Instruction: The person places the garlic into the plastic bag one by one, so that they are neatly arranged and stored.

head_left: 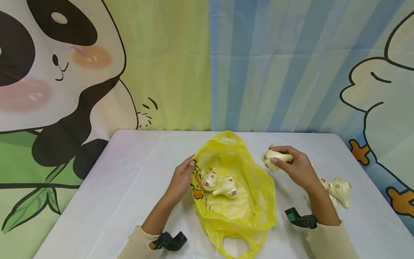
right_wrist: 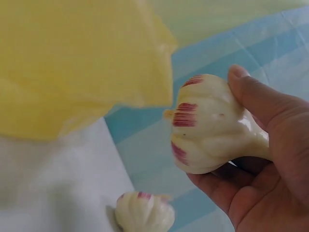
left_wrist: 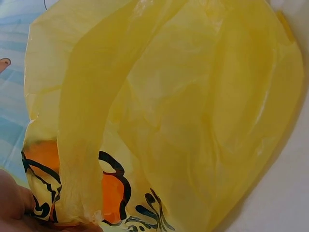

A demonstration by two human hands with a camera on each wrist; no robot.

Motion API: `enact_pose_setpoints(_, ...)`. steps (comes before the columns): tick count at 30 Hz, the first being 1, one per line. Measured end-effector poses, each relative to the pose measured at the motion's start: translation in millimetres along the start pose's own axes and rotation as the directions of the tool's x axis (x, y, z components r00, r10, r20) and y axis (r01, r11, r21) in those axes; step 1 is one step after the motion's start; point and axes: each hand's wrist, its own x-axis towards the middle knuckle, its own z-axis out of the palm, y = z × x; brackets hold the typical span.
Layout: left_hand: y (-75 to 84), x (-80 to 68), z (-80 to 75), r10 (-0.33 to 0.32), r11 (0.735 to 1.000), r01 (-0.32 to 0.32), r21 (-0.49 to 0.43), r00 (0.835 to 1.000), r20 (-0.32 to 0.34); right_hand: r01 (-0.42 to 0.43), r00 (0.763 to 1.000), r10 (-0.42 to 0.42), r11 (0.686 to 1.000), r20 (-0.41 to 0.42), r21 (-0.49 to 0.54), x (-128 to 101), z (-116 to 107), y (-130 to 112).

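Note:
A yellow plastic bag (head_left: 262, 201) lies with its mouth spread and its two handles apart, one at the far side and one near the person. The left hand (head_left: 178, 180) pinches the bag's left rim, thumb on the inside, beside an orange and black print. Two white garlic bulbs (head_left: 227, 187) with purple marks rest inside the bag. Beyond the bag's right edge, the right hand (head_left: 300, 168) holds another garlic bulb (right_wrist: 207, 125) by its neck between thumb and fingers, root end pointing toward the bag. The left wrist view is mostly filled by the bag's yellow wall (left_wrist: 178, 111).
More garlic bulbs (head_left: 339, 190) lie on the white table (head_left: 129, 201) at the right, partly hidden behind the right forearm. A cartoon curtain (head_left: 174, 64) hangs behind the table's far edge. Each wrist carries a black camera mount (head_left: 300, 218).

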Motion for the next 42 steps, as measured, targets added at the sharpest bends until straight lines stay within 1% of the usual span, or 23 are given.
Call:
enact_pose_setpoints(3, 0.8, 0.8, 1.0, -0.007, 1.0, 0.007, 0.002, 1.0, 0.007, 0.067, 0.998, -0.065, 0.991, -0.019, 0.115, -1, -1, -9)
enact_pose_setpoints(6, 1.4, 0.2, 1.6, -0.019, 1.0, 0.019, 0.011, 1.0, 0.005, 0.112, 0.994, -0.11, 0.978, -0.022, 0.176, -1, -1, -19)
enact_pose_setpoints(8, 1.6, -0.8, 1.3, -0.02, 1.0, 0.02, 0.015, 1.0, 0.002, 0.124, 0.992, -0.123, 0.975, -0.02, 0.184, 0, -1, -26)
enact_pose_setpoints(12, 1.1, -2.6, -1.3, -0.018, 1.0, 0.018, 0.004, 1.0, -0.002, 0.118, 0.993, -0.121, 0.976, 0.007, 0.182, 5, 2, -40)
enact_pose_setpoints(16, -2.1, -2.8, -2.7, -0.01, 1.0, 0.01, -0.004, 1.0, -0.004, 0.113, 0.99, -0.125, 0.978, 0.057, 0.175, 10, 6, -51)
enact_pose_setpoints(23, -2.5, -1.7, -1.5, 0.0, 1.0, 0.0, -0.012, 1.0, 0.005, 0.135, 0.977, -0.161, 0.974, 0.137, 0.183, 15, 14, -61)
enact_pose_setpoints(28, -2.6, -0.5, -1.7, 0.0, 1.0, 0.0, -0.013, 1.0, -0.003, 0.157, 0.964, -0.181, 0.979, 0.197, 0.131, 17, 23, -69)
enact_pose_setpoints(35, -3.3, -1.1, -0.8, -0.006, 1.0, 0.006, -0.005, 1.0, -0.001, 0.201, 0.953, -0.206, 0.979, 0.222, 0.047, 25, 30, -81)
enact_pose_setpoints(42, -2.6, -2.5, -0.7, 0.013, 1.0, -0.013, -0.019, 1.0, 0.013, 0.238, 0.935, -0.238, 0.971, 0.262, 0.035, 34, 37, -93)
